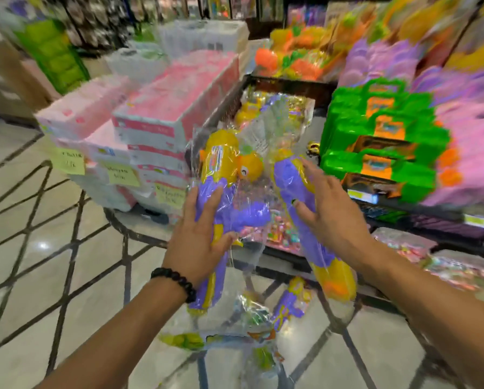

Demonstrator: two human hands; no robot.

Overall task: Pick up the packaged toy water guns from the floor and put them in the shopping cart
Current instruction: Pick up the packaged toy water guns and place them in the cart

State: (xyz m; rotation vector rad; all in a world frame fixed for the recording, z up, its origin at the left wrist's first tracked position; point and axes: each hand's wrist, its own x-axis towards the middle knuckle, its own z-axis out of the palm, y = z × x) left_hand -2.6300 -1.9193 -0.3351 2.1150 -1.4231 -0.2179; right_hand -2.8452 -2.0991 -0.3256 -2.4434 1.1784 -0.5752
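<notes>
Purple-and-yellow packaged water guns (229,192) are getting squeezed mid-frame between the flat-fingered left hand (198,237) and right hand (327,209), just below the shopping cart (285,85), so honestly that slippery plastic could be sliding out onto the floor (52,262).

Bare forearms, no sleeves, black beaded bracelet (174,282) on left wrist
</notes>
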